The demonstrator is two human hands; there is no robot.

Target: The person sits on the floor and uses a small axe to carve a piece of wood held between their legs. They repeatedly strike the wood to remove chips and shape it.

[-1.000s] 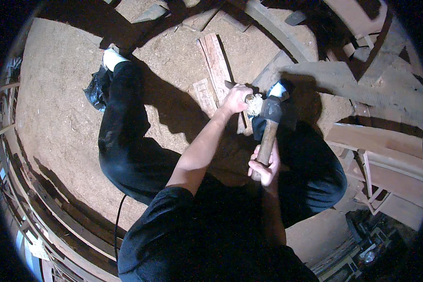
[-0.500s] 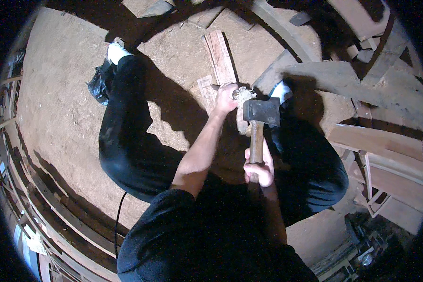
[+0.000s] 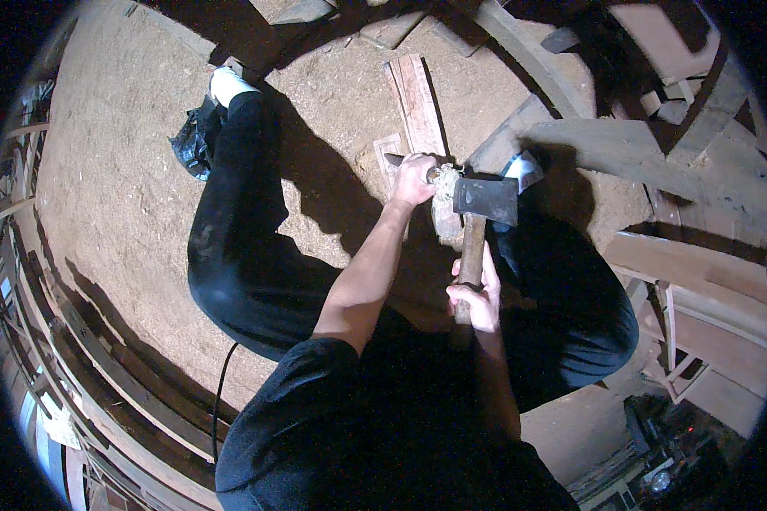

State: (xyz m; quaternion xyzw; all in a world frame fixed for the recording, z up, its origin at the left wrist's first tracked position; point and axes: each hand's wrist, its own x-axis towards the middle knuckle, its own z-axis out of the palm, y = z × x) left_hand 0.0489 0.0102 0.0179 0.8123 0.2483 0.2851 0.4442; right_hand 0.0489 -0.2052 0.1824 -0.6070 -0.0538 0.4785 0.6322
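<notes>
My left hand (image 3: 412, 180) is closed around what looks like a chisel; a dark pointed end (image 3: 392, 159) sticks out on its left side. At the other side, a pale, frayed tuft (image 3: 446, 180) tops the handle end. My right hand (image 3: 479, 300) grips the wooden handle (image 3: 473, 247) of a hatchet. Its broad dark metal head (image 3: 486, 198) is right beside the frayed end; whether they touch I cannot tell. Under and beyond my left hand lies a long reddish wooden board (image 3: 416, 106), with a smaller flat wood piece (image 3: 388, 149) alongside. A pale wood piece (image 3: 446, 223) shows below the tuft.
My legs spread to both sides, with white-covered feet (image 3: 230, 85). A black plastic bag (image 3: 193, 140) lies by the left foot. Curved planks (image 3: 592, 140) lie far right, stacked boards (image 3: 699, 272) at right, long timbers (image 3: 102, 375) at left. A black cable (image 3: 222, 387) runs at my left.
The whole view has shifted slightly, moving the scene to the right. My hands keep their grips, and the hatchet head stays close to the frayed handle end.
</notes>
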